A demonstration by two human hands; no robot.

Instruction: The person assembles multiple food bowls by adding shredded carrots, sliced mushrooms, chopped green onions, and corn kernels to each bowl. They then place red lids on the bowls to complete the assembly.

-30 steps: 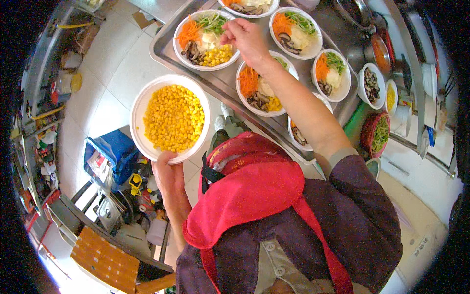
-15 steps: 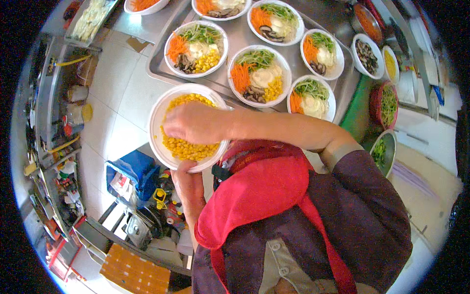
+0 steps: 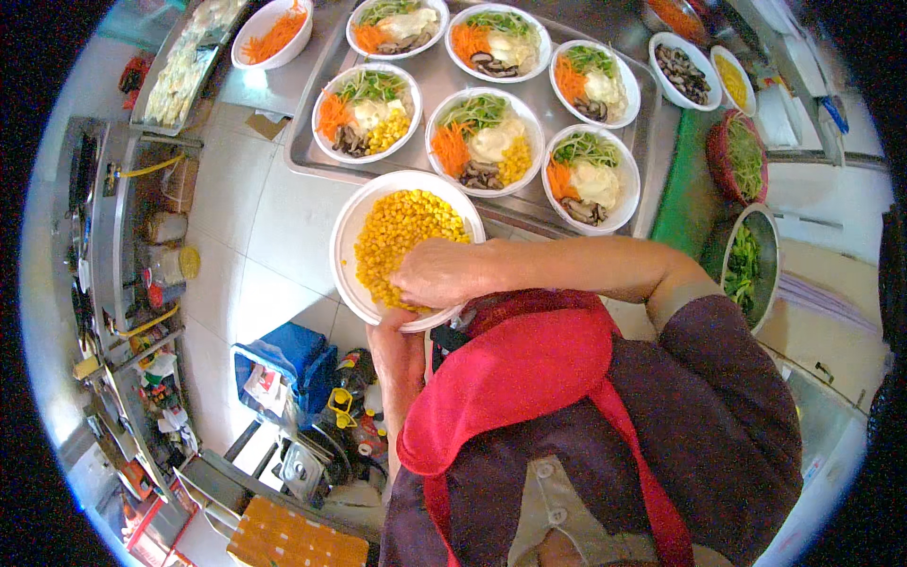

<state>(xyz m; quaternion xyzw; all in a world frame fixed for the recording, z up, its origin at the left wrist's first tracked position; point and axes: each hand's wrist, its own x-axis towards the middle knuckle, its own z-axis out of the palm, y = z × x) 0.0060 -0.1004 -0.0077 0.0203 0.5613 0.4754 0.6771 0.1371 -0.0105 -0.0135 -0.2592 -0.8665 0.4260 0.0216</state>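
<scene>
Left hand [image 3: 395,331] clamped on the near rim of a white round bowl [image 3: 348,231]; most of its fingers sit out of my sight under it. Right hand [image 3: 440,272] is inside the same bowl, fingertips down in loose yellow corn kernels [image 3: 408,222]. Can't tell from here whether those fingers are closed on any. Hands near each other, one at the rim, one in the corn.

Bowl position: over the tiled floor [image 3: 274,213], just on the wearer's side of a rectangular silver metal tray [image 3: 657,156]. I count six white round portion bowls on the tray, two rough rows. Each has orange carrot shreds, green sprouts, dark mushroom slices and a pale creamy mound. Corn shows in two: front-left bowl [image 3: 317,130] and front-middle bowl [image 3: 431,128].

Around the tray: white oval bowl of carrot shreds [image 3: 243,52] off the far left. To the right, a white bowl of sliced mushrooms [image 3: 658,59], then a red round basket of sprouts [image 3: 715,161] by a green surface [image 3: 688,194]. Metal bowl of leafy greens [image 3: 770,255] nearer the wearer. Blue bin [image 3: 307,354] on the floor, lower left.
</scene>
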